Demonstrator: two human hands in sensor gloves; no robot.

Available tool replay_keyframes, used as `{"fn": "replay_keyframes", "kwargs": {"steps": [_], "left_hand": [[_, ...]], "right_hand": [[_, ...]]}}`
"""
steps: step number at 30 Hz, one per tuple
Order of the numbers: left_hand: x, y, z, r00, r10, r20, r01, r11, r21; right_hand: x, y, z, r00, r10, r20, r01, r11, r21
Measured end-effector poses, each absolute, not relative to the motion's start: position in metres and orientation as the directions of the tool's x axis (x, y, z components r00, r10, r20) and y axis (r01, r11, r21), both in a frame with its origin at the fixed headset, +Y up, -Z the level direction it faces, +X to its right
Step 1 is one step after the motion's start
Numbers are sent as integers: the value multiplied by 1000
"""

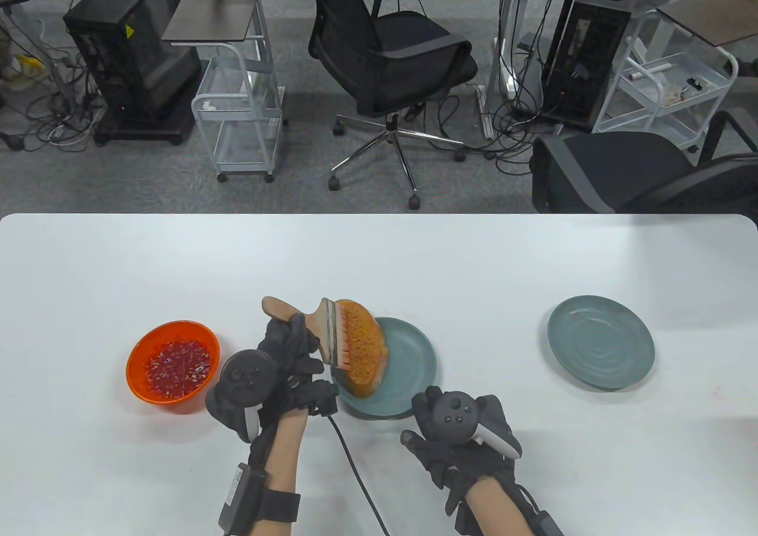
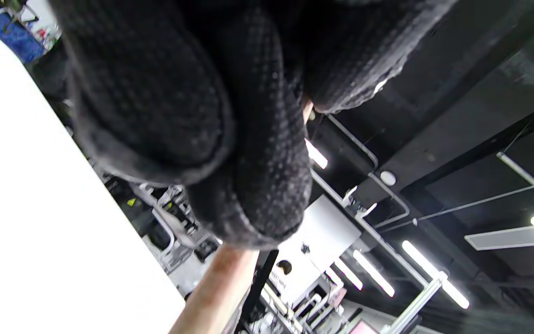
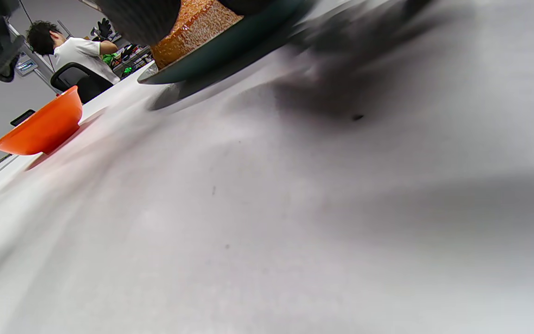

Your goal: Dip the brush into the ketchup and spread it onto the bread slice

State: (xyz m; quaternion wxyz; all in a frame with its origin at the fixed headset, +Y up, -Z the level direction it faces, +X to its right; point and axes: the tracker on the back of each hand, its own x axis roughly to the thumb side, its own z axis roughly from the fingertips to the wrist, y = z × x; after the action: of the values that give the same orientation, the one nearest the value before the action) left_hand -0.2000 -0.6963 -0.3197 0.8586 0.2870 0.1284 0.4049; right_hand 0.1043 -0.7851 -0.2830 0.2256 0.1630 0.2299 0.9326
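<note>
My left hand (image 1: 296,346) grips the wooden handle of a flat brush (image 1: 328,326); its bristles lie against an orange-coated bread slice (image 1: 364,346). The slice stands tilted over the left side of a teal plate (image 1: 414,358); what props it is hidden. An orange bowl (image 1: 173,369) holding red ketchup sits left of that hand. My right hand (image 1: 426,417) rests on the table at the plate's front rim and holds nothing. The left wrist view shows gloved fingers (image 2: 248,185) around the handle (image 2: 220,287). The right wrist view shows the bread (image 3: 193,23), plate (image 3: 230,51) and bowl (image 3: 40,130).
A second teal plate (image 1: 601,349) sits on the right of the white table (image 1: 379,252). A black cable (image 1: 355,471) runs from the left hand toward the front edge. Chairs and carts stand beyond the table's far edge.
</note>
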Motion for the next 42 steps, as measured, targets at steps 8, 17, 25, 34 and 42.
{"fn": "replay_keyframes", "kwargs": {"steps": [8,17,25,34,42], "left_hand": [[-183,-714,-329,535,845,2,-741,467,483],[-193,-697,-322,604,797,36,-669,481,567],[-187,-713,-330,532,847,-24,-730,473,493],[-198,-703,-325,525,851,13,-701,424,573],[-202,-714,-329,504,862,-48,-700,441,562]], "right_hand": [[104,-785,-283,-845,497,200,-347,-792,502],[104,-785,-283,-847,493,199,-344,-793,502],[105,-785,-283,-847,491,204,-341,-796,501],[104,-785,-283,-846,494,199,-346,-794,499],[106,-785,-283,-845,494,204,-344,-795,499]]}}
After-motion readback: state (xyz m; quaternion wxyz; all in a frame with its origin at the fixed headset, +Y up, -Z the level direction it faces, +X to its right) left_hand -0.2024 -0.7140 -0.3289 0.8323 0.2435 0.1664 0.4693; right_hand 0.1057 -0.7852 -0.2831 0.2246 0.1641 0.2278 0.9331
